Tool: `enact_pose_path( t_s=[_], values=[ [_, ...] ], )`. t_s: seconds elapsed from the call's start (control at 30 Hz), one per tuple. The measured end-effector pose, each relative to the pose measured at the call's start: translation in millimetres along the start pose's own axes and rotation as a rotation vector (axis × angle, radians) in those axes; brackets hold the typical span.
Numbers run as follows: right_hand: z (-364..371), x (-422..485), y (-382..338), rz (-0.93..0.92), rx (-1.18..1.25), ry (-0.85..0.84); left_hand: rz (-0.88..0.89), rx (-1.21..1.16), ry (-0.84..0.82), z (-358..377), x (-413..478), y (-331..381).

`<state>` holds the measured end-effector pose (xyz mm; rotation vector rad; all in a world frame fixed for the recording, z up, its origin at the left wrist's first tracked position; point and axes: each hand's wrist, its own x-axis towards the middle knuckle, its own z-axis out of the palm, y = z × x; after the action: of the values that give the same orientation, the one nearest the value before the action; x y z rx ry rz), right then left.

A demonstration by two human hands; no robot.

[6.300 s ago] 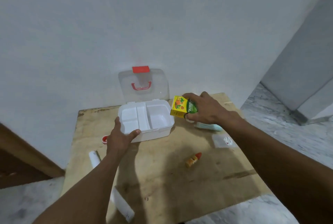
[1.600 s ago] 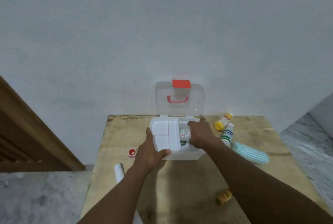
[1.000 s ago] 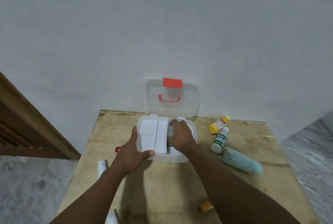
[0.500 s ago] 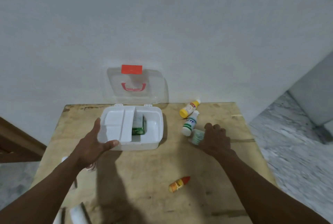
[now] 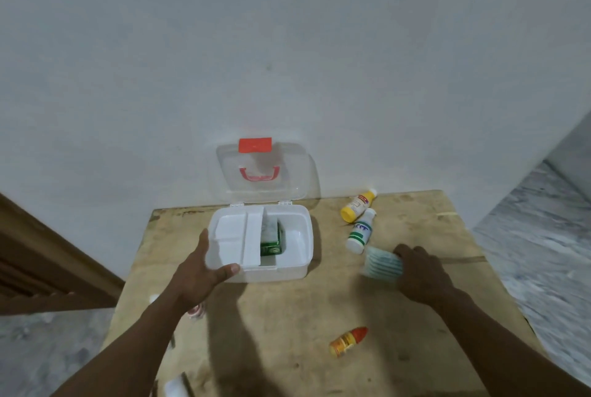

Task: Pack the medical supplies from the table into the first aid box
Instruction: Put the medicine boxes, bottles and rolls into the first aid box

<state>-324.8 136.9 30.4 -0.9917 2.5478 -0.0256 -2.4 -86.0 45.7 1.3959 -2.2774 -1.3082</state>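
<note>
A: Where is the first aid box (image 5: 289, 265) now?

B: At the back of the wooden table (image 5: 287, 326), near the wall, its clear lid (image 5: 265, 169) propped open. A white inner tray (image 5: 238, 238) is over the left part of the tub, and a green carton (image 5: 271, 241) lies in the open well on the right.

A: And the hands?

B: The left hand (image 5: 200, 272) clasps the box's near left corner, thumb along the front wall, fingers up the left side. The right hand (image 5: 415, 272) is down on the stack of pale blue face masks (image 5: 380, 265), well to the right of the box. Its fingers curl over the stack's right end, but whether they have closed under it I cannot tell.

A: What else is unpacked?

B: A white bottle with a green label (image 5: 359, 232) lies just beside the masks, a yellow bottle (image 5: 358, 206) behind it, and a small orange dropper bottle (image 5: 348, 337) is nearer the front. Something small and red and white shows under the left wrist; it is too blurred to name.

A: What could go wrong?

B: I'd judge the masks are limp and loosely stacked, so a pinch at one end may let them fan out or shed. Sweeping the hand leftwards could roll the white bottle. The well is partly filled, so the masks may ride up and block the lid.
</note>
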Motion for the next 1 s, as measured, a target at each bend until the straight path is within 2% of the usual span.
enact_pose_path(
  t_s=[0.17, 0.3, 0.43, 0.67, 1.0],
  values=[
    [-29.1, -3.3, -47.8, -0.208, 0.015, 0.151, -0.050, 0.032, -0.004, 0.1, 5.1, -7.5],
    [-56.2, -13.0, -104.7, -0.257, 0.089, 0.158, -0.078, 0.045, -0.022, -0.2, 12.2, -13.7],
    [-64.3, -17.0, -149.0, -0.342, -0.102, 0.184, -0.092, -0.001, -0.009, 1.4, 9.4, -8.0],
    [-41.9, -26.1, -197.6, -0.302, -0.349, 0.109, -0.107, 0.024, -0.018, -0.4, 6.2, -2.1],
    [-10.5, -5.0, -216.0, -0.264, -0.142, -0.057, -0.096, 0.047, -0.023, -4.3, 2.3, -4.1]
  ],
)
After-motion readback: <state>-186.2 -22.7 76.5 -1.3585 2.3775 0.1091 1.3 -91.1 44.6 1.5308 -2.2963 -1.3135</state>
